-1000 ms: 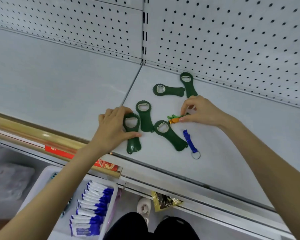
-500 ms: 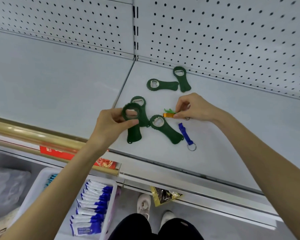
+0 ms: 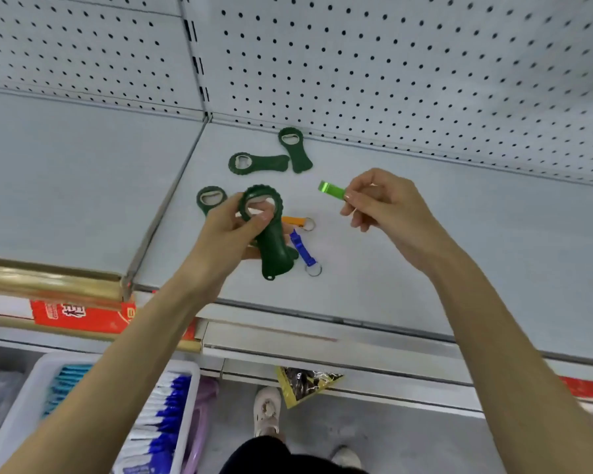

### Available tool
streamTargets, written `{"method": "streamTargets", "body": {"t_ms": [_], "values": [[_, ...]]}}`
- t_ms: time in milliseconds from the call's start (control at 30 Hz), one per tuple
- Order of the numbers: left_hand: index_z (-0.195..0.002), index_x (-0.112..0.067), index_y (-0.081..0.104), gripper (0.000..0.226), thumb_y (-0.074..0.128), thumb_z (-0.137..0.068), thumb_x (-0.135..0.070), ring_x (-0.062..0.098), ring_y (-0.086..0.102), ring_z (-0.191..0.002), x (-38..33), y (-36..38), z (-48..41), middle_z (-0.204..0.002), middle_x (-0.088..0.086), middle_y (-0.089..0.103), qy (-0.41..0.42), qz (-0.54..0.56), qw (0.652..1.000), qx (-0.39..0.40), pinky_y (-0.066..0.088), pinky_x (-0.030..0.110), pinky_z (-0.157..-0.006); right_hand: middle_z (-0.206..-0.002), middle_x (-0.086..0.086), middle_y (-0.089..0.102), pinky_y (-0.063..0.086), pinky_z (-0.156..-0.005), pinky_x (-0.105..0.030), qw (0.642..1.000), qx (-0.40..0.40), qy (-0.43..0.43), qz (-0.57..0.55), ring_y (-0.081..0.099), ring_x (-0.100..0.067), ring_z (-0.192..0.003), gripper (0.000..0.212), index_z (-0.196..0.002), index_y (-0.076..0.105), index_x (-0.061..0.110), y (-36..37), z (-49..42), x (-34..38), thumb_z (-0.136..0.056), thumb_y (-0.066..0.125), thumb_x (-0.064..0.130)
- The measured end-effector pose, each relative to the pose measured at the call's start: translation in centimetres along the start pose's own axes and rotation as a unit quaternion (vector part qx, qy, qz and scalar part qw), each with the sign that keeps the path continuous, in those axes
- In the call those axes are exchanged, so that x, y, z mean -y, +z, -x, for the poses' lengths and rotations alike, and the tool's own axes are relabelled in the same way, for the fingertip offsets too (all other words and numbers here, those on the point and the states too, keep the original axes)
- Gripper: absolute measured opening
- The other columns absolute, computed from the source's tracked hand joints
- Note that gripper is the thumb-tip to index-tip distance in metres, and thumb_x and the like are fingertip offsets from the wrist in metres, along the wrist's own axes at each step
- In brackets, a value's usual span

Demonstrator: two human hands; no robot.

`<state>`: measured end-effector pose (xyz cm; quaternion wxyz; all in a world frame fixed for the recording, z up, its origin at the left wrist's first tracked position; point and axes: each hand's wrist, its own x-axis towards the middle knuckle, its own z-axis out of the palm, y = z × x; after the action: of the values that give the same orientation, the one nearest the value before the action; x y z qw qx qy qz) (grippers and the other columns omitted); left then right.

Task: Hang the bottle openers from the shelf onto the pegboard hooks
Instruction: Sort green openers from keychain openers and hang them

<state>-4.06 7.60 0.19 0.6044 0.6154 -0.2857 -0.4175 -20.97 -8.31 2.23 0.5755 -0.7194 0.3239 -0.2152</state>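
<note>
left hand [image 3: 225, 234] grips a dark green bottle opener [image 3: 269, 234] mid-frame above the shelf [image 3: 459, 268], fingers curled round its ring. right hand [image 3: 384, 203] pinches a lime green opener [image 3: 331, 189], center right.

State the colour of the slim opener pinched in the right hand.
The slim opener in the right hand is bright green, clearest in the head view.

Bright, even, soft-shadowed light; wide-angle bending at edges, slight blur.
</note>
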Motion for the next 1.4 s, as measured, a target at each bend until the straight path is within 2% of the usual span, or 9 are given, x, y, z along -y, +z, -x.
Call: {"method": "streamTargets", "body": {"t_ms": [100,233,367,533,667,800,933,1133,1400], "values": [[-0.119,-0.009,0.055,0.023,0.053,-0.097,-0.012,0.017,0.073,-0.085,-0.2,4.2,0.5,-0.087,0.002,0.076,-0.023,-0.001,1.000,0.008,0.060,0.033,-0.070,-0.075,-0.005,0.072,0.050,-0.059,-0.021,0.999,-0.024,0.008,-0.040,0.063,-0.012,-0.063,0.015,-0.089,0.066,0.012,-2.0,4.4,-0.7,-0.091,0.058,0.000],[-0.121,-0.007,0.049,0.035,0.060,-0.089,0.000,0.016,0.073,-0.079,-0.8,10.3,2.2,-0.085,0.006,0.072,-0.040,0.001,0.997,0.060,0.059,0.027,-0.065,-0.080,-0.011,0.070,0.053,-0.068,-0.021,0.998,-0.041,0.009,-0.035,0.068,-0.015,-0.070,0.020,-0.093,0.069,0.008,-7.0,8.8,-0.8,-0.090,0.056,-0.007],[-0.122,-0.012,0.045,0.039,0.059,-0.089,0.004,0.020,0.073,-0.079,-1.7,16.1,4.7,-0.093,0.012,0.067,-0.016,0.013,0.996,0.084,0.060,0.029,-0.070,-0.079,-0.014,0.069,0.054,-0.064,-0.022,0.999,-0.040,-0.009,0.004,0.067,-0.015,-0.065,0.020,-0.092,0.067,0.008,-12.3,13.3,-0.4,-0.089,0.056,-0.008],[-0.116,-0.015,0.049,0.028,0.060,-0.091,-0.007,0.009,0.069,-0.066,-1.8,23.2,8.0,-0.094,0.009,0.064,0.012,-0.032,0.995,0.095,0.058,0.027,-0.075,-0.079,-0.016,0.071,0.054,-0.063,-0.022,0.998,-0.033,-0.022,0.039,0.068,-0.017,-0.066,0.012,-0.087,0.059,0.004,-17.5,19.5,0.1,-0.086,0.062,-0.007],[-0.112,-0.021,0.049,0.029,0.066,-0.088,-0.024,0.006,0.068,-0.068,-2.0,28.8,10.2,-0.100,0.006,0.064,0.009,-0.064,0.987,0.146,0.055,0.018,-0.065,-0.080,-0.018,0.070,0.053,-0.064,-0.020,0.997,-0.040,-0.035,0.059,0.068,-0.015,-0.067,0.009,-0.085,0.063,0.000,-21.0,23.8,0.2,-0.082,0.066,-0.008],[-0.111,-0.018,0.056,0.032,0.072,-0.084,-0.016,0.009,0.066,-0.059,-2.8,33.5,12.0,-0.082,0.000,0.066,0.048,-0.104,0.972,0.206,0.054,0.018,-0.059,-0.077,-0.015,0.068,0.055,-0.066,-0.021,0.997,-0.055,-0.031,0.045,0.068,-0.015,-0.067,0.013,-0.094,0.063,-0.007,-24.9,27.0,0.2,-0.082,0.066,-0.008],[-0.109,-0.011,0.059,0.032,0.074,-0.080,-0.011,0.010,0.060,-0.050,-3.9,37.9,12.2,-0.063,-0.007,0.065,0.085,-0.103,0.968,0.213,0.050,0.018,-0.053,-0.075,-0.014,0.069,0.056,-0.065,-0.022,0.995,-0.086,-0.039,0.043,0.068,-0.016,-0.065,0.013,-0.094,0.063,-0.006,-28.7,29.2,0.1,-0.082,0.066,-0.007],[-0.110,-0.007,0.058,0.041,0.078,-0.075,-0.012,0.011,0.056,-0.047,-5.0,45.1,12.1,-0.062,-0.004,0.064,0.118,-0.081,0.961,0.237,0.048,0.020,-0.050,-0.075,-0.017,0.070,0.054,-0.061,-0.022,0.989,-0.131,-0.062,0.042,0.067,-0.016,-0.062,0.002,-0.088,0.065,-0.001,-35.1,31.1,0.3,-0.086,0.065,-0.001],[-0.089,-0.010,0.058,0.026,0.079,-0.074,-0.011,0.010,0.054,-0.044,-7.0,53.6,10.5,-0.054,-0.007,0.059,0.190,-0.042,0.967,0.167,0.046,0.017,-0.046,-0.070,-0.010,0.071,0.053,-0.059,-0.020,0.983,-0.130,-0.120,0.058,0.067,-0.015,-0.060,0.005,-0.089,0.069,0.002,-44.5,31.3,2.3,-0.087,0.065,0.004]]}}
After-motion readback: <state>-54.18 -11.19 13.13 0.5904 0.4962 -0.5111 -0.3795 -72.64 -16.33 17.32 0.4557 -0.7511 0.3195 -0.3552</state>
